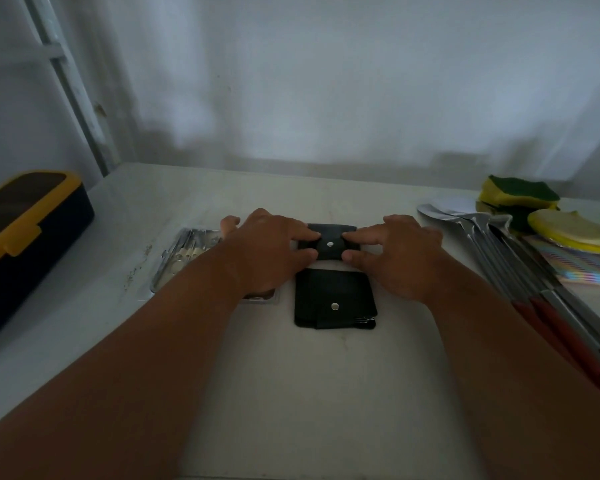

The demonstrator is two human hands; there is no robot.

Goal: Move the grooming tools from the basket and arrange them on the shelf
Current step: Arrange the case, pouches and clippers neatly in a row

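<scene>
Both hands are on the far black pouch, which lies on the white shelf roughly centre, well short of the back wall.

Left hand: fingers extended onto the pouch's left edge, thumb at its near-left corner. It looks like a pinch on the left side of the pouch, thumb below and fingers above.

Right hand: mirror of that, fingers laid onto the right edge, thumb at the near-right corner, so it grips the right side. The pouch's snap button shows between the two sets of fingertips.

Second black pouch sits just in front of the first, nearer the camera, flat on the shelf. Snap closed, and something metallic pokes out at its bottom right corner. No hand touches it. The two pouches are very close; can't tell if their edges meet.

Clear plastic tray of metal tools lies left of the pouches, partly hidden under the left forearm.

Other items on the shelf:
- black box with yellow lid rim, far left
- long-handled metal utensils, right, some with red handles
- green and yellow sponges, back right
- round yellow pad, beside the sponges

Lighting is dim and fine detail on the tools is not readable.
</scene>
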